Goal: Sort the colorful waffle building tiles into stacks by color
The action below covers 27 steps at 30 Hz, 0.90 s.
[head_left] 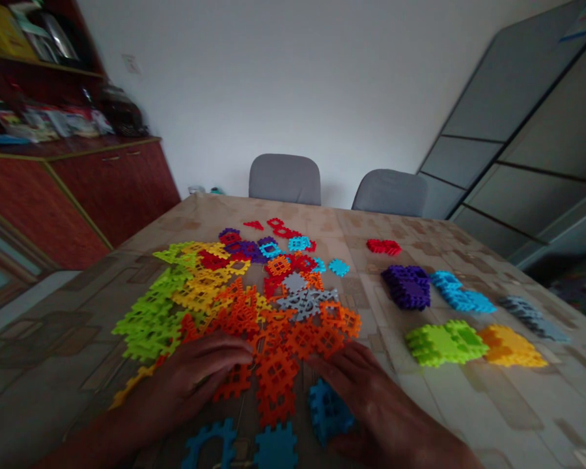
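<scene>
My left hand [195, 368] lies over the near left side of a pile of orange notched plastic building tiles [278, 371], its fingers stretched out and touching them. On the other side, my right hand [366, 384] reaches in from the right with fingers extended at the orange tiles' edge. Its palm and thumb arch around a small stack of blue tiles [328, 407], partly hidden by the hand; I cannot tell whether they touch. Closer to me lie a blue arch-shaped tile [212, 443] and a flat blue square tile [276, 446].
Lime green tiles [151, 319], yellow tiles [200, 283] and grey tiles [305, 299] spread beyond my hands. Sorted stacks stand at right: purple [407, 286], light blue [461, 293], lime [446, 342], yellow [512, 345], grey [532, 316], red [383, 246]. Chairs [284, 177] stand behind the table.
</scene>
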### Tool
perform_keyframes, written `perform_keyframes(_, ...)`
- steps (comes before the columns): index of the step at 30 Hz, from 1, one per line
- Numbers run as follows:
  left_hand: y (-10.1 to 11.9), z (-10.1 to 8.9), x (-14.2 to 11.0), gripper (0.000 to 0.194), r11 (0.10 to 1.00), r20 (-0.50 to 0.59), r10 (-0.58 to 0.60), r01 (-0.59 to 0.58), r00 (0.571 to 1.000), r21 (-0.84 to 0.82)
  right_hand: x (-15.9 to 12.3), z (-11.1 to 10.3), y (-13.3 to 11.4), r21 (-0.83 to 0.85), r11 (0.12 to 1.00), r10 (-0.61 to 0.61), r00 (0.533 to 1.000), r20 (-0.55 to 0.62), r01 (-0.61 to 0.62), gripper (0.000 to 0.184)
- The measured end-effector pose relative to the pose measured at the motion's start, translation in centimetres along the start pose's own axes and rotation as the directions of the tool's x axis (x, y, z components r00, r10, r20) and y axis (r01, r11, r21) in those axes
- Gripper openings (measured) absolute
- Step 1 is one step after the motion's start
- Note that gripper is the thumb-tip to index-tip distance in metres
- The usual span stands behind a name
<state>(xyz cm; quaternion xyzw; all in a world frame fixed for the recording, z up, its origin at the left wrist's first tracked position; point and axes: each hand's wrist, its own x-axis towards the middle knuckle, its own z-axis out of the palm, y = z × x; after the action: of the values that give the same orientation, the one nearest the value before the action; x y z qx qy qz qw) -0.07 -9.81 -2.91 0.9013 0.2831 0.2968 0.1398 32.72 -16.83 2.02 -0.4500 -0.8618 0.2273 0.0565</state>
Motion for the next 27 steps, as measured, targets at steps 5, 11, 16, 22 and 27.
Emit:
perform_keyframes(5,0.3,-0.1,0.2,0.037,0.999,-0.006,0.032,-0.032,0.999,0.007,0.2,0.4,-0.1,0.005,1.0,0.003,0.999,0.035,-0.003,0.102)
perform_keyframes(11,0.5,-0.2,0.2,0.036,0.999,-0.008,0.045,-0.045,0.999,0.006,-1.0,-0.7,0.6,0.007,1.0,0.024,0.999,-0.023,-0.024,0.102)
perform_keyframes(16,0.6,-0.4,0.4,0.037,0.999,-0.013,0.043,-0.043,0.999,0.024,-1.6,-0.8,1.4,-0.001,1.0,0.021,0.996,-0.082,-0.021,0.099)
perform_keyframes(22,0.4,-0.4,0.4,0.034,0.997,-0.008,0.059,-0.059,0.998,0.04,-0.4,-0.5,-0.1,0.028,0.998,-0.052,0.998,0.041,0.051,0.102)
perform_keyframes(27,0.9,-0.7,0.1,0.03,0.996,-0.007,0.046,-0.045,0.999,0.072,-0.4,-0.2,-0.2,0.009,0.999,-0.036,0.999,0.036,0.035,0.104)
